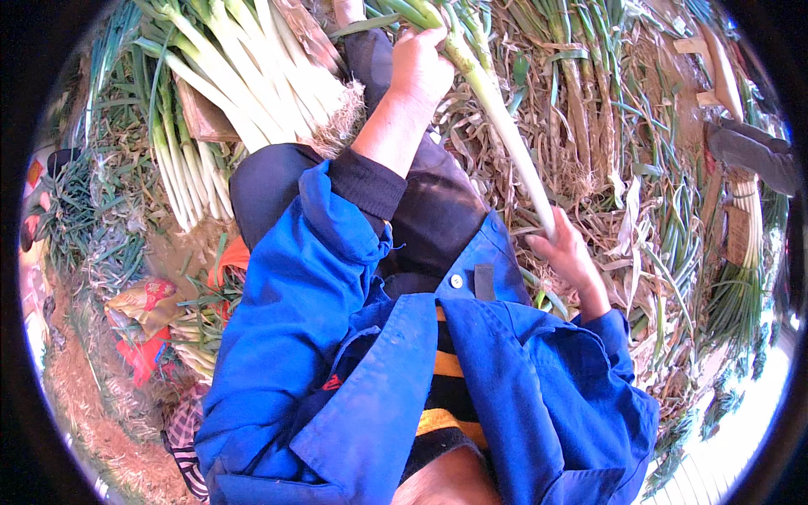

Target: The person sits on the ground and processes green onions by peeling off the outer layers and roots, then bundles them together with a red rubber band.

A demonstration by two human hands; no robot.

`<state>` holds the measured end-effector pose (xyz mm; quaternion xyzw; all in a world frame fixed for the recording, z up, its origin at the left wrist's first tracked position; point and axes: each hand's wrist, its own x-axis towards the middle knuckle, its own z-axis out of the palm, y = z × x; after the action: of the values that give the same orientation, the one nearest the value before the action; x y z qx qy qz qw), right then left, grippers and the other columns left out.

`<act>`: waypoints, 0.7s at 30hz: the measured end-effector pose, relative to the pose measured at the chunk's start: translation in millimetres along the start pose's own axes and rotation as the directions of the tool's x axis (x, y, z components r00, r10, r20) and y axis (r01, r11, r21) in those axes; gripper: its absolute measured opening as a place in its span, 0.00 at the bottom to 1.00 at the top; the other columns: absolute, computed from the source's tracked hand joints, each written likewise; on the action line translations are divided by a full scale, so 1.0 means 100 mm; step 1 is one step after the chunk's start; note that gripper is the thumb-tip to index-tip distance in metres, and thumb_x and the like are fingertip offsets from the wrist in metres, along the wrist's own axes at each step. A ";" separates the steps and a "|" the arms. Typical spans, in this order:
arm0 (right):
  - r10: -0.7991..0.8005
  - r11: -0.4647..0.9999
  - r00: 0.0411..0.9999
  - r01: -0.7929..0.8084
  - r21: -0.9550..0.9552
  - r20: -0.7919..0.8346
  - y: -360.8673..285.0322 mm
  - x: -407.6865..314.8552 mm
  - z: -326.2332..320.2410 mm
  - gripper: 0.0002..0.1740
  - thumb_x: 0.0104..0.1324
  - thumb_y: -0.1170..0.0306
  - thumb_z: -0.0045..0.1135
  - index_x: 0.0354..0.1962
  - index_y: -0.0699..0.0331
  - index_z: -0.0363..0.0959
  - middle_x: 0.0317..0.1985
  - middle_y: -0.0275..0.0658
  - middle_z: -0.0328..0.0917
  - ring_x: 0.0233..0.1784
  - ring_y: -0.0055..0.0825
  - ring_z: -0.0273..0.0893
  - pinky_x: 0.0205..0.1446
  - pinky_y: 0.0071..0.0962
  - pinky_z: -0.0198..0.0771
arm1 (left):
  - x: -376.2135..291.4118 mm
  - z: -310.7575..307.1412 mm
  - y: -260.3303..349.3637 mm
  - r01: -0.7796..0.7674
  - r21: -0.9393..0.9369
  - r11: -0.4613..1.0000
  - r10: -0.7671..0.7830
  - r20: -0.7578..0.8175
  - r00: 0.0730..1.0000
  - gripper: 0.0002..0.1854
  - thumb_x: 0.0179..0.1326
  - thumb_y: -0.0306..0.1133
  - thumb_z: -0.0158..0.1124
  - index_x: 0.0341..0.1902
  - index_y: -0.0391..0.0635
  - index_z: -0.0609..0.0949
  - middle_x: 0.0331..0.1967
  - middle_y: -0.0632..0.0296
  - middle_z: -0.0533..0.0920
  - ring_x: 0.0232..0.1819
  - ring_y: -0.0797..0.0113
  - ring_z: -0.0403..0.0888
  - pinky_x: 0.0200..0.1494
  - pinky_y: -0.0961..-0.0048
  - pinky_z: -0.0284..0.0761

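Observation:
A long leek-like green onion [505, 120] slants across the space between my two hands, its green top away from me and its white end towards me. My left hand [421, 69] is closed around the upper, green part of the stalk. At the white lower end, the fingers and thumb of my right hand [568, 252] hold the tip, which is partly hidden. Left of my left forearm, a pile of peeled white onions [252, 82] with a fringe of roots [341, 117] rests beside my knee, over a wooden board [202, 113].
Unpeeled onions with dry brown leaves [577, 107] lie ahead on the right, over a litter of dry husks [612, 252]. Farther right are another person's leg [751, 154] and a bundle of onions [742, 252]. Plastic bags [148, 309] and another onion pile [189, 183] lie left.

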<state>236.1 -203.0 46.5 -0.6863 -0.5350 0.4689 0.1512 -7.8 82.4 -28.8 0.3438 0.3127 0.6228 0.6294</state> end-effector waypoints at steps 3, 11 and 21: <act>0.027 0.973 0.988 -0.061 -0.223 -0.152 0.02 -0.07 0.23 0.16 0.62 0.63 0.58 0.40 0.64 0.65 0.25 0.53 0.73 0.31 0.49 0.76 0.31 0.41 0.67 | -0.18 0.32 0.48 0.176 0.024 0.984 -0.174 -0.069 0.982 0.13 0.64 0.28 0.54 0.51 0.37 0.74 0.42 0.52 0.79 0.39 0.58 0.80 0.44 0.62 0.79; 0.077 0.863 0.942 -0.227 0.452 0.325 -0.14 0.18 0.06 0.11 0.62 0.68 0.60 0.34 0.64 0.67 0.19 0.29 0.69 0.17 0.17 0.67 0.17 0.22 0.61 | -0.30 0.28 0.67 0.099 0.723 0.684 -0.045 -0.093 0.995 0.14 0.67 0.35 0.53 0.35 0.37 0.82 0.22 0.60 0.81 0.16 0.73 0.78 0.18 0.78 0.70; -0.137 0.445 0.859 -0.392 0.805 0.494 -0.48 0.44 -0.09 0.07 0.65 0.69 0.53 0.31 0.62 0.66 0.15 0.25 0.60 0.13 0.14 0.58 0.13 0.17 0.54 | -0.33 0.05 0.57 -0.071 0.970 -0.231 0.289 0.138 0.947 0.41 0.43 0.45 0.74 0.58 0.38 0.66 0.54 0.42 0.69 0.53 0.44 0.74 0.50 0.56 0.75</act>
<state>214.6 -143.6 63.7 -0.4007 -0.1741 0.8453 0.3076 -37.2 48.6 19.2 0.6985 0.6669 0.2591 0.0096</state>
